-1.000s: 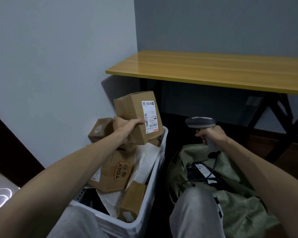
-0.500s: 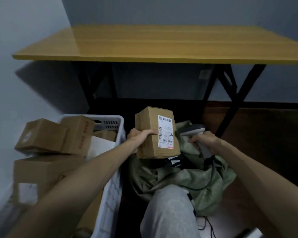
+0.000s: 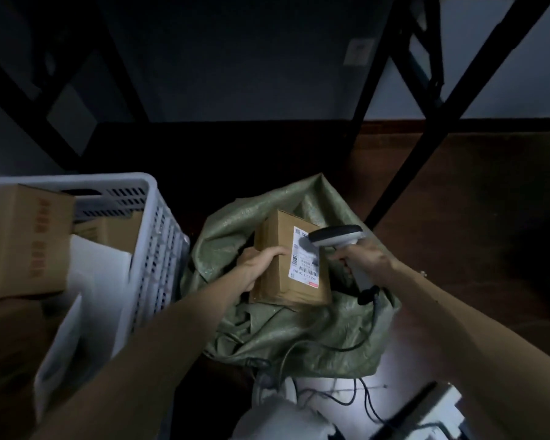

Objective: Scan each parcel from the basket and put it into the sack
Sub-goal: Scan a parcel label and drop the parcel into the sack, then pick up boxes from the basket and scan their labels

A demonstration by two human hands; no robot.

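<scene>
Parcel (image 3: 278, 268) sat gripped in my left hand (image 3: 257, 265) over the sack (image 3: 299, 331); right hand (image 3: 364, 260), clutching the scanner (image 3: 335, 236), needed the barcode squared.

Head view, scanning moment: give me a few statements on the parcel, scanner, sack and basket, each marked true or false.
1. The left hand grips the cardboard parcel over the green sack. True.
2. The right hand is empty. False: it holds the scanner, its head close to the white label.
3. The parcel's label faces down into the sack. False: it faces up toward the camera, barcode visible.
4. The white basket sits to the left of the sack and holds more boxes. True.
5. The scanner is cordless. False: a dark cable runs from its handle down across the sack.
</scene>
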